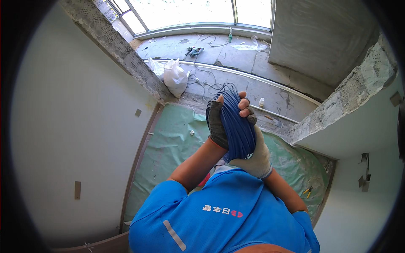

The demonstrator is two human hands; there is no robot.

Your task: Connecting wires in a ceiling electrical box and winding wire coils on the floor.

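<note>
A thick coil of dark blue electrical wire (pixel 237 122) is held up in front of my chest, its many loops running lengthwise. My left hand (pixel 217 122), in a dark glove with bare fingertips, is closed round the upper part. Its thumb lies on the left side, and its fingers come round the right edge. My right hand (pixel 256 156), in a whitish knitted glove, grips the lower right of the coil from below. Part of its fingers is hidden behind the wire.
Green sheeting (pixel 164 135) covers the floor, with yellow-handled pliers (pixel 309 192) at right. Beyond a rough wall opening stand white sacks (pixel 174 78). Long white pipes (pixel 249 76), a green power tool (pixel 194 52), cords and a small white bottle (pixel 261 102) lie there too.
</note>
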